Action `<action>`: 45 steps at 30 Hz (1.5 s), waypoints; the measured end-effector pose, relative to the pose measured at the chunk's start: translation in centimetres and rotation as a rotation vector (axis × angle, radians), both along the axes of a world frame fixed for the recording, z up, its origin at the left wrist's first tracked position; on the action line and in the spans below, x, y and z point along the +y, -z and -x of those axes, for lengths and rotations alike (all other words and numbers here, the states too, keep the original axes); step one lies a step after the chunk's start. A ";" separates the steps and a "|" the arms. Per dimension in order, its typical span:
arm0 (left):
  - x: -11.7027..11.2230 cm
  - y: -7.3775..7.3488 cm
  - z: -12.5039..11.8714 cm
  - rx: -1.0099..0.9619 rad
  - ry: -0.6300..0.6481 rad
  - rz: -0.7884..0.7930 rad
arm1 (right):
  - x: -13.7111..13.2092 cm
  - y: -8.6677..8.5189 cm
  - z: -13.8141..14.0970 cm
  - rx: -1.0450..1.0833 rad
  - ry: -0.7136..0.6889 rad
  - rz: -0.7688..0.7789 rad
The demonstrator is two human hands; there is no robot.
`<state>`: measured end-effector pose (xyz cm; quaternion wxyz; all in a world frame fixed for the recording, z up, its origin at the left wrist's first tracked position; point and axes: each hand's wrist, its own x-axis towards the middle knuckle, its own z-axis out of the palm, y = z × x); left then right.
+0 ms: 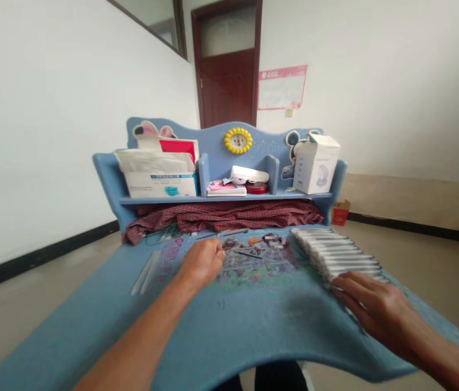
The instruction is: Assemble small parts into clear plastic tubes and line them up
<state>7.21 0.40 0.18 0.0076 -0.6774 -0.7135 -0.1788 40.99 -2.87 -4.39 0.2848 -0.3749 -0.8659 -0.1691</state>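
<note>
My left hand (pixel 202 260) rests in the middle of the blue desk (pixel 229 326), fingers curled together near small pen parts (pixel 253 247) scattered on the printed desk picture; what it holds is hidden. My right hand (pixel 370 304) lies flat with fingers stretched out on the near end of a row of silvery white pens (pixel 337 252) lined up side by side at the right of the desk. Two thin clear tubes (pixel 144 271) lie to the left of my left arm.
A red checked cloth (pixel 229 214) is bunched under the desk's shelf. The shelf holds a box of masks (pixel 159 182), pink booklets (pixel 225 189), a red tin (pixel 257 188) and a white carton (pixel 316 163). A yellow clock (pixel 238 140) sits on the backboard; a brown door (pixel 227 81) stands behind.
</note>
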 end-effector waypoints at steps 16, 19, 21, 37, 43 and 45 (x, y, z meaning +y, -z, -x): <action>0.5 1.6 2.5 0.325 0.169 0.074 | 6.9 -5.2 12.6 -0.280 0.404 0.368; 0.6 1.7 2.3 0.350 0.173 0.075 | 9.8 -5.9 12.2 -0.314 0.487 0.418; 0.7 1.7 2.3 0.378 0.176 0.070 | 11.1 -5.9 12.3 -0.327 0.492 0.434; -0.7 0.1 1.4 0.265 0.152 -0.010 | 13.7 -5.2 14.9 -0.363 0.470 0.467; -0.6 0.2 1.3 0.128 0.182 -0.046 | 13.0 -4.1 16.1 -0.473 0.315 0.542; -0.5 0.2 1.4 0.079 0.178 -0.058 | 12.1 -3.5 16.4 -0.510 0.272 0.540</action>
